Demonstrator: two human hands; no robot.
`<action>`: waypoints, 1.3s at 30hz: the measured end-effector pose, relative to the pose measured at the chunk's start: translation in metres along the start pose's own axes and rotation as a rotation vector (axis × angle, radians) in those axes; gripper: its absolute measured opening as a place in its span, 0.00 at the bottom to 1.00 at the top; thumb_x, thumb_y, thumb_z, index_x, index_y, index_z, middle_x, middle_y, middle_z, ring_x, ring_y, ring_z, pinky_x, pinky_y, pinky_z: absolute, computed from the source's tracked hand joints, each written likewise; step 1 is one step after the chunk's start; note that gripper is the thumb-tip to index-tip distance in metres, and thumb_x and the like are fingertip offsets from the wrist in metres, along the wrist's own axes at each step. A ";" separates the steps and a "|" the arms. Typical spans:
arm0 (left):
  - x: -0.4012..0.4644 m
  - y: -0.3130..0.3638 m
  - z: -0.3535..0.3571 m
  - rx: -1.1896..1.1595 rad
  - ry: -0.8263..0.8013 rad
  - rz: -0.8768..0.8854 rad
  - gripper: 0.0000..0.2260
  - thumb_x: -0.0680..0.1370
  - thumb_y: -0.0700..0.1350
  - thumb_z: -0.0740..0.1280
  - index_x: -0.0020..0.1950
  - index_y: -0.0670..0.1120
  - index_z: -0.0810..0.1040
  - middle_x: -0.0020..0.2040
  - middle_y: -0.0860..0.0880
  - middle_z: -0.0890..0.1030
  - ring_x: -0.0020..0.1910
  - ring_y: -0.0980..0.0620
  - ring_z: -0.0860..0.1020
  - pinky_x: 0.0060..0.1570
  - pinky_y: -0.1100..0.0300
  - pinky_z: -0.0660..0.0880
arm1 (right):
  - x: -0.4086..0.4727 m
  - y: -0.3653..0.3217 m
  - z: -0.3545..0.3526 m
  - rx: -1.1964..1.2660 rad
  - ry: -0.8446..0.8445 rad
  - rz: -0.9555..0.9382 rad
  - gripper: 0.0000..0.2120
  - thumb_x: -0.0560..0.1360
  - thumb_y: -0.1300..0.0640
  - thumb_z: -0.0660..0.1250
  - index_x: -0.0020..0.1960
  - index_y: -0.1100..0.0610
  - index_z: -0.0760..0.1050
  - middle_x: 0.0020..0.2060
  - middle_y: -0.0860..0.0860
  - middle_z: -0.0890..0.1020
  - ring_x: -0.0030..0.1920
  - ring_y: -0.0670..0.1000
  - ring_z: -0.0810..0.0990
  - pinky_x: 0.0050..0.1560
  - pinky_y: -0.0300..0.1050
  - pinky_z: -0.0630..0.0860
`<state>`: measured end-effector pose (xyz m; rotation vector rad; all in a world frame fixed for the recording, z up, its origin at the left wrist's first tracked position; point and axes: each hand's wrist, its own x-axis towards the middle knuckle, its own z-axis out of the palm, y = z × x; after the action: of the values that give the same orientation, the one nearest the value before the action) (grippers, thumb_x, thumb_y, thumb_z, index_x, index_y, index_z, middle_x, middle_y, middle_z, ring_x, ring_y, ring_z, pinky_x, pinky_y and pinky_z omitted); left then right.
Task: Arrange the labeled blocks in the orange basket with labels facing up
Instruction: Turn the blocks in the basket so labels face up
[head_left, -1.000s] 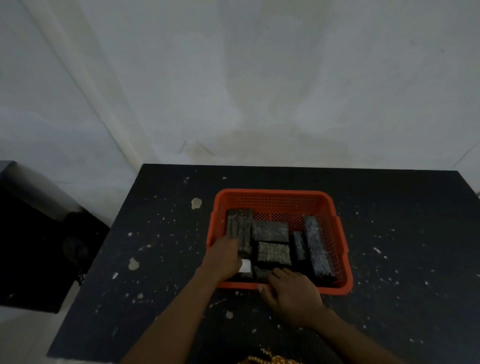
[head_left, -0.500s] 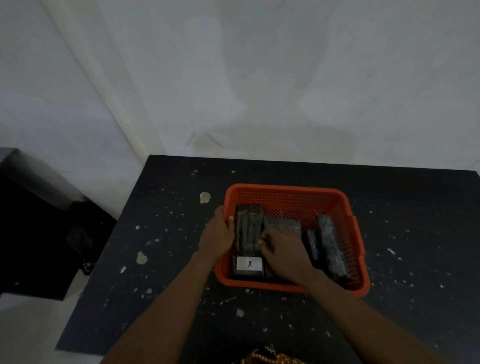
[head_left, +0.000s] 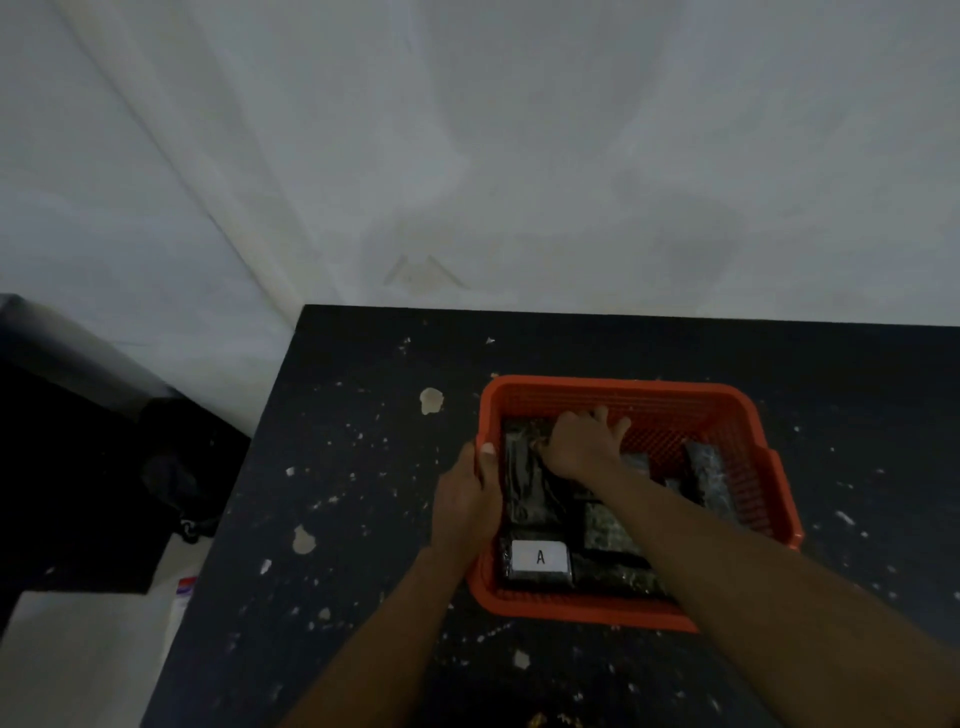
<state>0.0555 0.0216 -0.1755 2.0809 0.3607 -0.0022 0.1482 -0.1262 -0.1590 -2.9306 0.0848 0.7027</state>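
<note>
Right hand (head_left: 584, 447) moved deeper into basket (head_left: 613, 387), over blocks (head_left: 530, 478).

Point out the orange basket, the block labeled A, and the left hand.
orange basket (head_left: 613, 387): head view, on its far rim.
block labeled A (head_left: 539, 557): head view, on its white label.
left hand (head_left: 467, 493): head view, on the back of the hand.

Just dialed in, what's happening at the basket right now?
A person is sorting dark wrapped blocks in the orange basket on the black table. The left hand grips the basket's left rim, steadying it. The right hand reaches in at the far end, on or over a long block; whether it grips it is unclear. Only the near-left block shows a label, "A", facing up; the others show none.
</note>
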 end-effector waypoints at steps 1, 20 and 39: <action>0.001 0.000 0.000 -0.005 0.003 0.003 0.17 0.81 0.64 0.49 0.44 0.58 0.73 0.36 0.58 0.79 0.36 0.62 0.78 0.35 0.64 0.70 | 0.002 -0.003 0.001 0.014 -0.005 0.018 0.16 0.73 0.41 0.63 0.49 0.53 0.73 0.66 0.58 0.72 0.69 0.62 0.59 0.67 0.71 0.47; -0.001 0.001 -0.002 -0.033 0.019 0.037 0.21 0.82 0.62 0.49 0.42 0.54 0.74 0.32 0.52 0.77 0.30 0.61 0.76 0.33 0.61 0.70 | -0.012 0.016 -0.058 0.717 0.130 -0.193 0.08 0.72 0.57 0.74 0.49 0.59 0.82 0.40 0.53 0.83 0.40 0.50 0.81 0.44 0.43 0.76; -0.005 0.008 -0.004 -0.014 0.009 0.028 0.20 0.83 0.59 0.50 0.42 0.53 0.75 0.38 0.54 0.80 0.37 0.59 0.78 0.36 0.64 0.68 | -0.077 0.058 -0.019 1.464 -0.077 -0.212 0.03 0.74 0.66 0.69 0.44 0.64 0.82 0.45 0.58 0.84 0.45 0.53 0.84 0.42 0.42 0.81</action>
<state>0.0524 0.0200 -0.1659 2.0726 0.3364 0.0261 0.0837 -0.1843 -0.1139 -1.4784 0.1768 0.4001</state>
